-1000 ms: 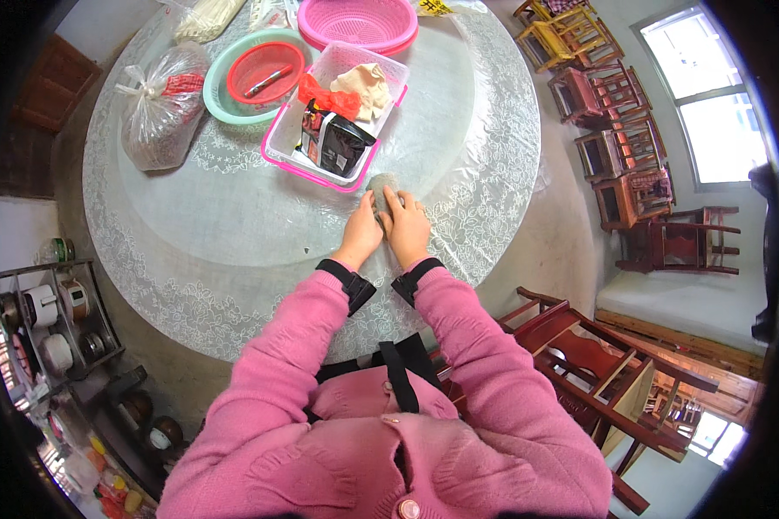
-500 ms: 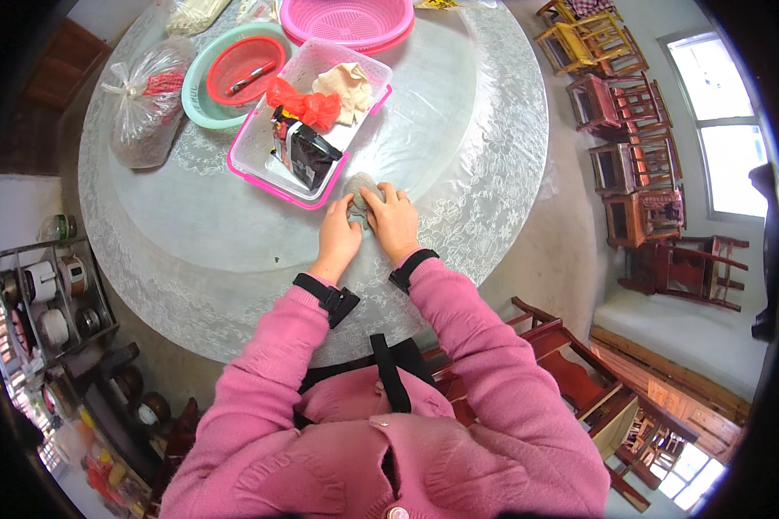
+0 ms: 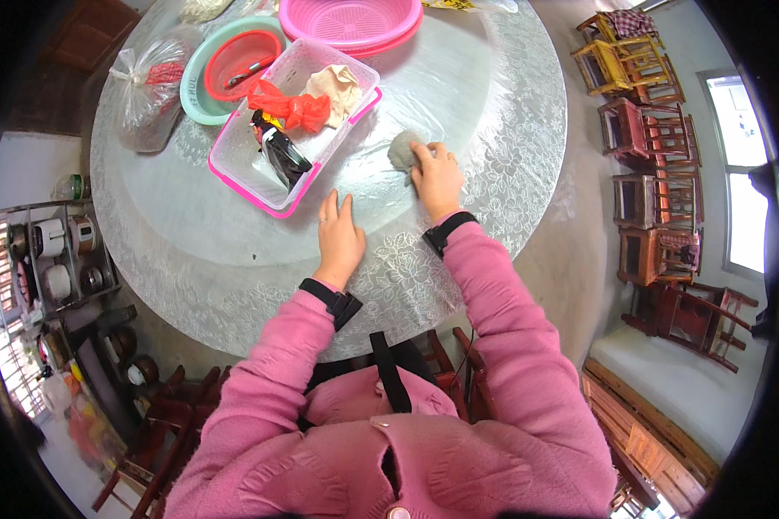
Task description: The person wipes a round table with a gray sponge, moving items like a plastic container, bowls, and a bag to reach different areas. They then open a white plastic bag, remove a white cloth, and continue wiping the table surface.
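Observation:
A bunched grey cloth (image 3: 402,150) lies on the table's clear plastic cover, right of the basket. My right hand (image 3: 439,177) presses on it, fingers closed over its right side. Nearer to me and to the left, my left hand (image 3: 341,235) rests on the tabletop with its fingers stretched out and nothing in them. Just beyond that hand stands a white plastic basket (image 3: 242,192) with a pink rim. Inside it are a red plastic bag (image 3: 296,111), a cream cloth (image 3: 333,90) and a black package (image 3: 284,160).
The round table (image 3: 190,272) has a lace-patterned cover. Beyond the basket are a teal basin (image 3: 196,95) with a red bowl (image 3: 242,54) in it, pink colanders (image 3: 352,19) and a tied clear bag (image 3: 151,108). Wooden chairs (image 3: 640,143) line the right wall; shelves (image 3: 56,251) stand left.
Both hands were together on the grey cloth. My right hand has moved it away and to the right; my left hand has let go and lies apart. The view has shifted slightly.

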A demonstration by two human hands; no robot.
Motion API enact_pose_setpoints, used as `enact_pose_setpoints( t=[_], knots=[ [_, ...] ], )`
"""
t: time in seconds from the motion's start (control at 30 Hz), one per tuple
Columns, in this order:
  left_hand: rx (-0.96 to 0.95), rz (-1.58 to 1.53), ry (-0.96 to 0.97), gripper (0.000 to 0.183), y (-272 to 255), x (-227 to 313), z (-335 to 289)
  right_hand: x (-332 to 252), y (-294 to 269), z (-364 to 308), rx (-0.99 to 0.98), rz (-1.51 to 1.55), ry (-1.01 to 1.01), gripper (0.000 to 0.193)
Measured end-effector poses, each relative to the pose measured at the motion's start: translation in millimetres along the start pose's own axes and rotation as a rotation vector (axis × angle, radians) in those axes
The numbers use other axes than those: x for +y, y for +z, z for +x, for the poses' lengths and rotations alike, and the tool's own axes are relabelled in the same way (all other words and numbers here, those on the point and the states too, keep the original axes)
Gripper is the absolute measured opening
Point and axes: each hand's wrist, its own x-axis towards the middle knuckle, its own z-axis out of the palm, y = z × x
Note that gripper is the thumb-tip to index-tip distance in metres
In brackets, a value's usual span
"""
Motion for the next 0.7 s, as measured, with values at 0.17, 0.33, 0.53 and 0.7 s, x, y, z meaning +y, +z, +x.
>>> enact_pose_setpoints(
  t=[0.17, 0.33, 0.53, 0.7],
  knots=[
    [-0.046, 0.034, -0.019, 0.066, 2, -4, -2, 29, -10, 32, 0.004, -0.016, 0.028, 0.046],
    [-0.054, 0.051, 0.009, 0.07, 1, -5, -4, 30, -15, 56, 0.069, -0.129, 0.117, 0.053],
    [-0.068, 0.055, 0.023, 0.072, -2, -6, -3, 15, -5, 54, 0.008, -0.222, 0.099, 0.058],
    [-0.122, 0.059, 0.018, 0.07, -9, -1, -3, 10, 1, 36, 0.065, -0.081, 0.055, 0.059]
  ],
)
